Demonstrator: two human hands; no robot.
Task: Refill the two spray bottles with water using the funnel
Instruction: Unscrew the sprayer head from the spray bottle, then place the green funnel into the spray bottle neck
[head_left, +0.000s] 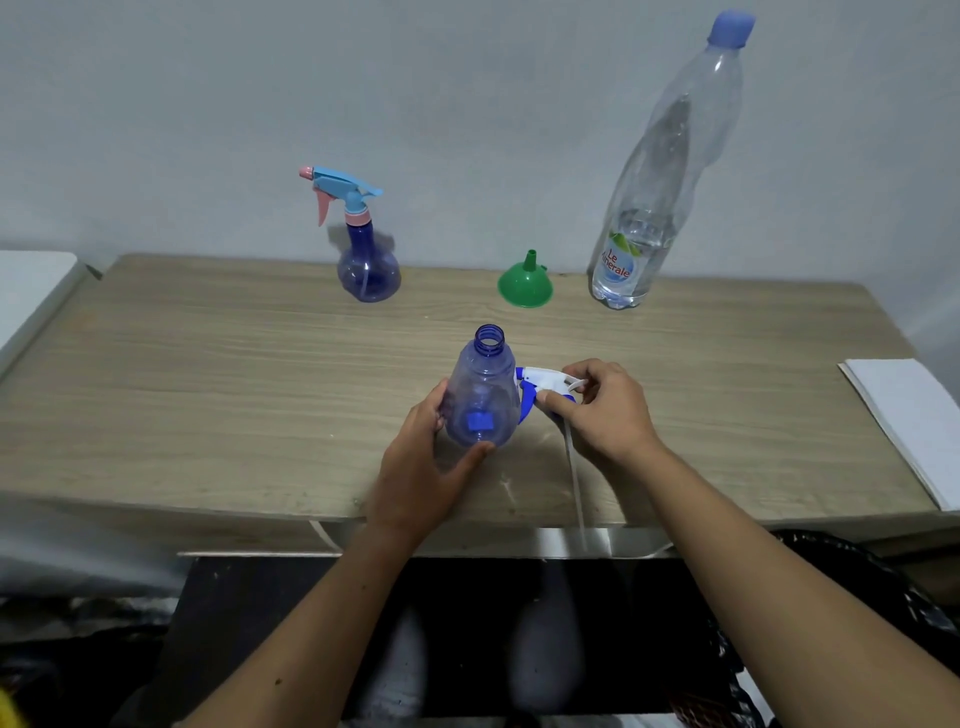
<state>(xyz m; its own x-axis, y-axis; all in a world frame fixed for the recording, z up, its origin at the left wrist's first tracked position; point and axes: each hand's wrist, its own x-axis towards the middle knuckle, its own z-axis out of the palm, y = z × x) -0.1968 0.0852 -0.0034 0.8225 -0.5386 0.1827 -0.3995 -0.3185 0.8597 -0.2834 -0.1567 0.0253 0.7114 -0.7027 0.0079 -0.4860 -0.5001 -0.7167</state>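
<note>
Left hand: left hand (415, 467) wraps its fingers (441, 400) round the open spray bottle (483, 395), upright at the tabletop's (208, 389) centre, neck uncapped.
Right hand: right hand (605, 410) pinches the white-and-blue spray head (540, 387), just at the bottle's 3 o'clock, its tube (574, 467) trailing toward 6 o'clock.
Second spray bottle: second spray bottle (363, 249), head on, at 11 o'clock.
Funnel: green funnel (525, 283), spout up, at 12 o'clock.
Water bottle: water bottle (654, 208), capped, at 1 o'clock, beside the funnel.
Paper: white paper (904, 421) at 3 o'clock on the tabletop's edge.
</note>
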